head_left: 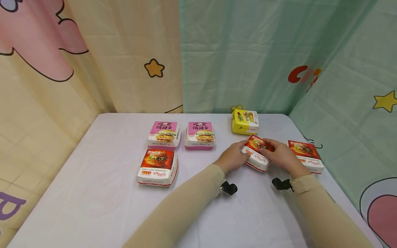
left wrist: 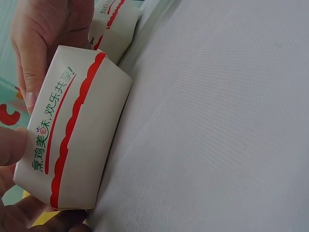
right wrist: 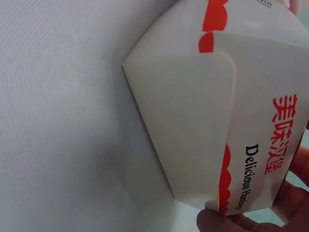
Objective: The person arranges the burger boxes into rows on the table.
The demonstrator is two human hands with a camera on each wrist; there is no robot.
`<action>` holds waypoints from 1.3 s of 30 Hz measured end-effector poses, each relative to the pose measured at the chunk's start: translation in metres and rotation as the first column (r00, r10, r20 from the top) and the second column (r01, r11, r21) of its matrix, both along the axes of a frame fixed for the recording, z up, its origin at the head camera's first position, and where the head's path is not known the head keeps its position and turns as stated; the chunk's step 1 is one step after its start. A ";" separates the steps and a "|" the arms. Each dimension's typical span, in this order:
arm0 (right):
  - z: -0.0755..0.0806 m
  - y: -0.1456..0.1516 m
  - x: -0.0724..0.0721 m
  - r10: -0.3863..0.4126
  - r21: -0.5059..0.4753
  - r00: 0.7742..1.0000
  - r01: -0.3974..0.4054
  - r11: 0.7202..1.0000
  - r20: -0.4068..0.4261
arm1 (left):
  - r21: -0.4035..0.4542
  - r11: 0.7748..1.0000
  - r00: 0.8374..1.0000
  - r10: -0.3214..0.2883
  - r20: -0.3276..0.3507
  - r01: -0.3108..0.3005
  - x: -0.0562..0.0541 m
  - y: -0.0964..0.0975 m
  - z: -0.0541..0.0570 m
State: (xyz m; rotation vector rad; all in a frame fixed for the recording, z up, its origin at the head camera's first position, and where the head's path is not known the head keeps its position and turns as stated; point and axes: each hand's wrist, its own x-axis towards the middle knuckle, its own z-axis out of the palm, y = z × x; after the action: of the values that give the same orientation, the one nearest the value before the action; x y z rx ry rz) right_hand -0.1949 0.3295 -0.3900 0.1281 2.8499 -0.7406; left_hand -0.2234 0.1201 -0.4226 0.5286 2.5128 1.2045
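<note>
Nearest, the left sleeve point(head_left: 180, 210) and right sleeve point(head_left: 328, 210) reach in over the white table point(head_left: 102, 213), a small black camera point(head_left: 228, 188) at the left cuff and another black camera point(head_left: 282, 184) at the right.

Clock directions here run from the held burger box, as the head view shows it. At 9 o'clock, well apart, lies the left red box point(head_left: 157, 167).

The left hand point(head_left: 232, 156) and right hand point(head_left: 282, 155) are both clamped on the held burger box point(head_left: 256, 158), on the right half of the table. The left grips its 9 o'clock end; the right grips the 3 o'clock end, thumb over the red lid. The box sits skewed, low over the cloth; I cannot tell whether its base touches. The step in hand seems to be positioning this box with both hands; the next move probably calls for even, light pressure, since the card could dent, and a small turn if it is to sit square.

At 3 o'clock, just beyond the right hand, is the right red box point(head_left: 305, 156).

Farther, between 9 and 10, the right pink box point(head_left: 200, 136) and left pink box point(head_left: 163, 135) stand side by side, slightly apart. At 11, the yellow box point(head_left: 245, 122) is close behind, leaving little room. Past the table hangs a curtain point(head_left: 217, 69).
</note>
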 end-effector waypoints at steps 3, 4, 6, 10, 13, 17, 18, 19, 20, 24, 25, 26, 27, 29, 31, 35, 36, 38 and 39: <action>0.001 -0.002 0.001 -0.006 -0.013 1.000 0.006 1.000 0.006 | -0.002 1.000 1.000 0.007 0.004 -0.007 0.001 -0.001 0.000; 0.001 -0.002 0.001 -0.007 -0.019 1.000 0.007 1.000 0.008 | -0.003 1.000 1.000 0.010 0.007 -0.010 0.002 -0.002 0.001; 0.002 -0.004 0.002 -0.009 -0.027 1.000 0.009 1.000 0.010 | -0.003 1.000 1.000 0.013 0.014 -0.013 0.003 -0.003 0.001; 0.002 -0.007 0.004 -0.012 -0.040 1.000 0.013 0.999 0.010 | -0.007 1.000 0.999 0.023 0.034 -0.023 0.006 -0.006 0.002; 0.002 -0.010 0.006 -0.009 -0.043 1.000 0.009 0.999 0.005 | -0.015 0.999 0.998 0.032 0.046 -0.032 0.008 -0.008 0.003; 0.002 -0.013 0.007 -0.004 -0.051 1.000 0.004 0.999 -0.001 | -0.016 0.999 0.998 0.039 0.046 -0.038 0.010 -0.012 0.005; 0.002 -0.014 0.007 -0.004 -0.055 1.000 0.004 0.998 0.001 | -0.017 0.999 0.998 0.041 0.047 -0.040 0.011 -0.013 0.005; 0.002 -0.015 0.008 -0.005 -0.058 1.000 0.005 0.998 0.005 | -0.019 0.999 0.998 0.044 0.049 -0.043 0.012 -0.014 0.005; 0.003 -0.016 0.008 -0.002 -0.058 1.000 0.002 0.998 0.004 | -0.023 0.999 0.998 0.044 0.043 -0.043 0.013 -0.015 0.006; 0.002 -0.019 0.009 0.009 -0.061 1.000 -0.009 0.998 0.003 | -0.039 0.998 0.998 0.056 0.040 -0.054 0.018 -0.018 0.006; 0.002 -0.020 0.010 0.013 -0.061 1.000 -0.013 0.998 0.002 | -0.043 0.997 0.997 0.059 0.042 -0.058 0.020 -0.019 0.006; 0.002 -0.021 0.010 0.016 -0.064 1.000 -0.016 0.998 0.002 | -0.048 0.997 0.997 0.063 0.043 -0.061 0.021 -0.021 0.006; 0.002 -0.022 0.011 0.017 -0.070 1.000 -0.017 0.997 0.008 | -0.051 0.996 0.996 0.069 0.049 -0.067 0.023 -0.022 0.006; 0.002 -0.025 0.012 0.018 -0.081 1.000 -0.016 0.997 0.021 | -0.054 0.996 0.995 0.079 0.054 -0.076 0.026 -0.026 0.007; 0.002 -0.028 0.013 0.015 -0.094 0.999 -0.011 0.996 0.042 | -0.058 0.995 0.995 0.086 0.058 -0.082 0.029 -0.030 0.007; 0.004 -0.036 0.017 0.027 -0.093 0.998 -0.021 0.995 0.054 | -0.063 0.994 0.993 0.095 0.065 -0.091 0.035 -0.038 0.007; 0.004 -0.038 0.018 0.035 -0.090 0.998 -0.030 0.996 0.050 | -0.066 0.993 0.993 0.098 0.069 -0.094 0.037 -0.040 0.007; 0.004 -0.043 0.019 0.054 -0.084 0.998 -0.051 0.995 0.038 | -0.069 0.993 0.992 0.104 0.070 -0.099 0.040 -0.045 0.007; 0.004 -0.045 0.020 0.062 -0.082 0.997 -0.059 0.995 0.034 | -0.072 0.992 0.992 0.105 0.068 -0.100 0.042 -0.047 0.008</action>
State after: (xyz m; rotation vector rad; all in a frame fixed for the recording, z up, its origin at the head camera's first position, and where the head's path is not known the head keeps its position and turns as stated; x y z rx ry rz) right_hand -0.1750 0.2847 -0.3865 0.0427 2.7710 -0.8314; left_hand -0.1811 0.0734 -0.4148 0.3369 2.5369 1.1474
